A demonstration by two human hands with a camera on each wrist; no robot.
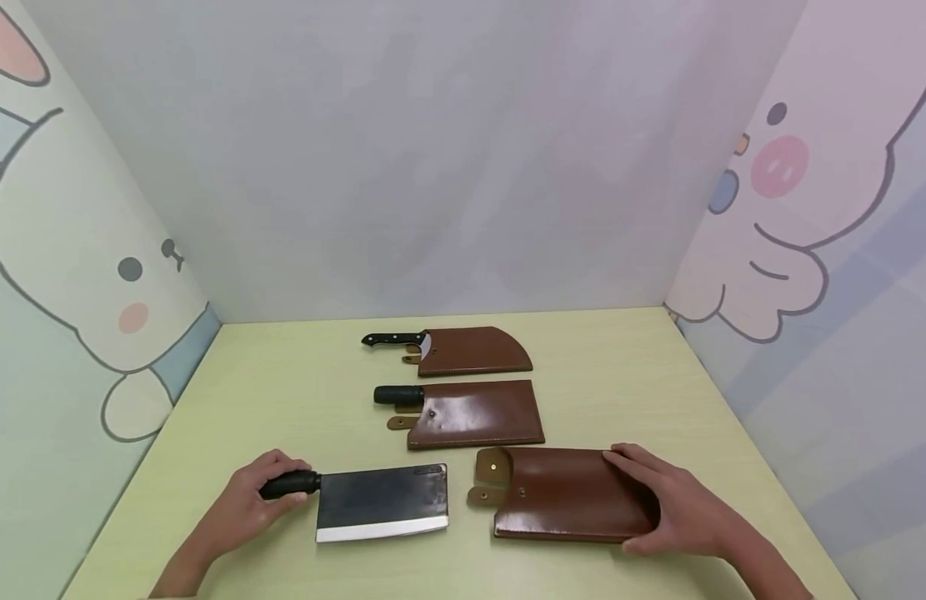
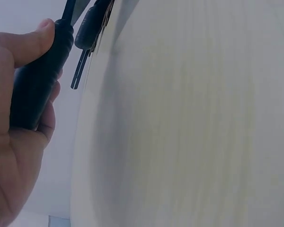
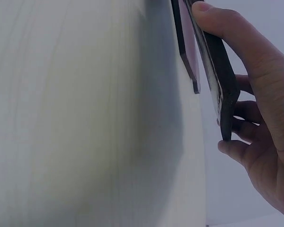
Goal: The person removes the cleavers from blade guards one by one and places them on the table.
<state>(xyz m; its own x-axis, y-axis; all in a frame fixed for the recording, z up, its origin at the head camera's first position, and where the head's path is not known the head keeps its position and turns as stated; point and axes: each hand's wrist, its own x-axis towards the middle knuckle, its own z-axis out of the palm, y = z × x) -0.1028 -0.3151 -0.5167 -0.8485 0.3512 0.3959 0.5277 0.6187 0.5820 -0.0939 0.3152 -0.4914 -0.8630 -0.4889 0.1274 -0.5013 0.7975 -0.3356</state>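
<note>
My left hand (image 1: 256,500) grips the black handle of a cleaver (image 1: 383,498), its broad dark blade with a bright edge pointing right toward the sheath. In the left wrist view the fingers and thumb wrap round the cleaver handle (image 2: 42,80). A brown leather knife sheath (image 1: 575,496) lies to the right of the blade, its mouth and two snap straps facing left. My right hand (image 1: 680,504) holds this sheath by its right end. Seen from the right wrist, thumb and fingers pinch the sheath's edge (image 3: 222,75) from opposite sides.
Farther back on the pale wooden table (image 1: 282,392) lie two more knives in brown sheaths: a black-handled cleaver (image 1: 473,414) in the middle row and a riveted-handled knife (image 1: 470,350) behind it. Walls with cartoon animals stand left and right, a plain wall (image 1: 432,167) at the back.
</note>
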